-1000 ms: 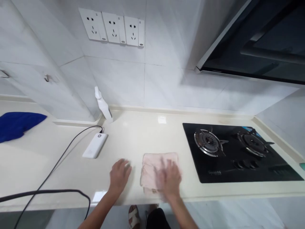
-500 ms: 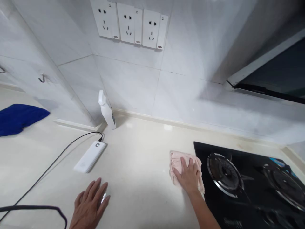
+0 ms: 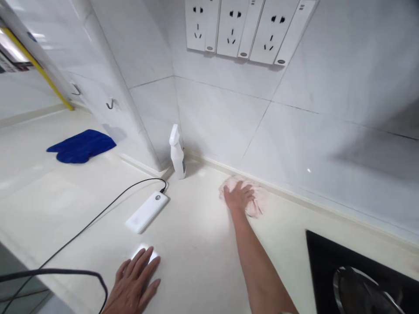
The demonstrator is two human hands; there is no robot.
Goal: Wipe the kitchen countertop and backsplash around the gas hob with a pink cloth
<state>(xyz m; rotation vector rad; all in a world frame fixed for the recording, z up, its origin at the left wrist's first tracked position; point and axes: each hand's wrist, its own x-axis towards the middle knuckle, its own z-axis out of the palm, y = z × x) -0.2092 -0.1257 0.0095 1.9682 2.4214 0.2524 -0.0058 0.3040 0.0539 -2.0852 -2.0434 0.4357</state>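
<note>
The right hand lies palm down on a crumpled pink cloth, fingers spread and pressing rather than gripping. The cloth sits on the pale countertop, just beside the wall's bottom edge, with a spray bottle off to its left and a black hob nearer the right. The left hand rests open and empty on the counter's front, fingers apart, near a white power bank. Farther left lies a blue cloth, well apart from both hands.
</note>
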